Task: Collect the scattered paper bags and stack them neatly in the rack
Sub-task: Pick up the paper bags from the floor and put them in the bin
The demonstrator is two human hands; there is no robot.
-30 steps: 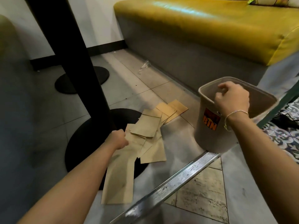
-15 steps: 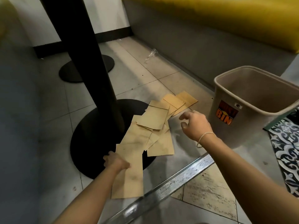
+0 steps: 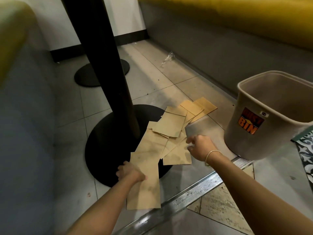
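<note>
Over the last second the right hand had left the rim of the bin and come down to the paper bags scattered on the floor, partly over the black table base. Its fingers were curled at the right edge of the pile, apparently starting to pinch a bag. The left hand gripped the long bag nearest the metal floor strip. Gathering had only begun; no rack was in view.
</note>
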